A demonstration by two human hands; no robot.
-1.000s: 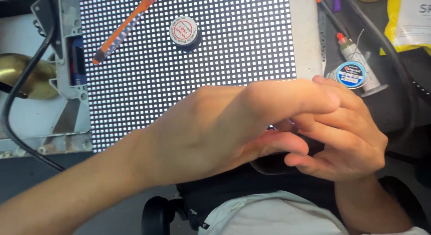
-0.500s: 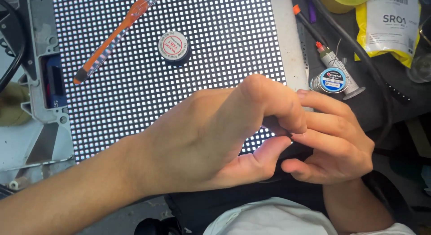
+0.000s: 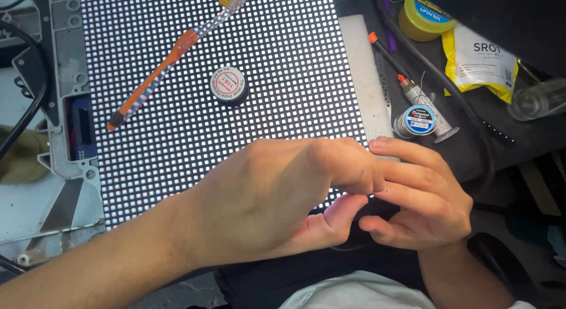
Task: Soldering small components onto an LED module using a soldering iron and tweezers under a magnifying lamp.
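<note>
My left hand (image 3: 265, 203) and my right hand (image 3: 421, 197) meet at the near edge of a dotted LED panel (image 3: 283, 79). The left hand's fingers are curled and lie over the right hand's fingers, with the left thumb tip touching underneath. The right hand's fingers are bent inward towards the left thumb. Whatever may sit between the fingertips is hidden. Farther up the panel lie an orange toothbrush (image 3: 165, 67) and a small round tin (image 3: 228, 85).
A grey metal frame (image 3: 59, 97) and a black cable (image 3: 35, 102) border the panel on the left. To the right lie a wire spool (image 3: 417, 120), a small tube with an orange cap (image 3: 413, 91), a yellow tape roll (image 3: 424, 14), a yellow packet (image 3: 480, 61) and a clear glass (image 3: 539, 99).
The view has tilted, so the panel, tin and toothbrush sit lower in the frame. My hands stay pressed together, and the left fingers have curled further over the right fingers.
</note>
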